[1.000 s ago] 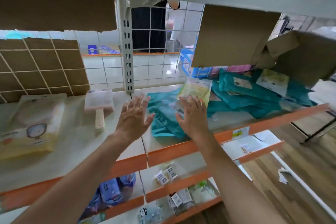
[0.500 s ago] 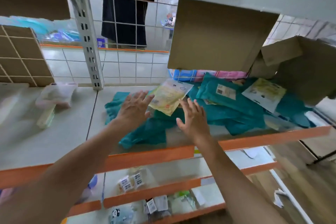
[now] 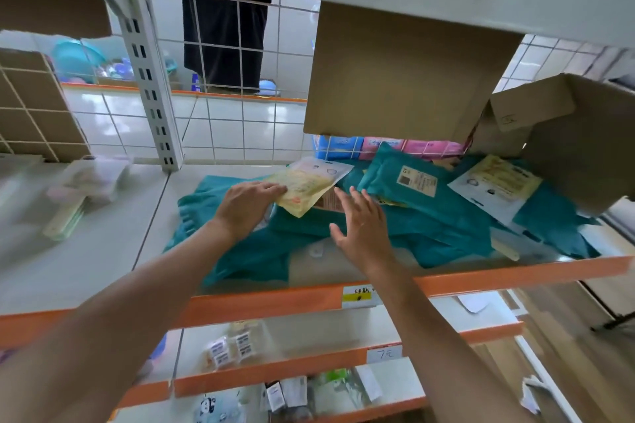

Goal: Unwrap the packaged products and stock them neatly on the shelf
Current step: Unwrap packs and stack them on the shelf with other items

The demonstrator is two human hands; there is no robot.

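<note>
A heap of teal mailer bags [image 3: 261, 251] lies on the white shelf with the orange front edge [image 3: 275, 302]. One teal bag [image 3: 412, 182] with a white label lies on top to the right. A yellow product packet [image 3: 309, 182] rests on the heap. My left hand [image 3: 247, 206] reaches in, and its straight fingertips touch the packet's left corner. My right hand [image 3: 360, 227] hovers over the teal bags just right of the packet with fingers spread, holding nothing. A second yellow packet [image 3: 494, 182] lies further right.
An open cardboard box [image 3: 584, 134] stands at the shelf's right end, and a cardboard flap [image 3: 405, 72] hangs above the heap. A blurred pale brush-like item [image 3: 86, 189] lies on the left. Behind the wire grid stands a person in dark clothes [image 3: 223, 34]. Lower shelves hold small packets [image 3: 230, 350].
The view has swung right and closer to the heap. My left hand moved right onto the yellow packet's corner. My right hand shifted right over the teal bags.
</note>
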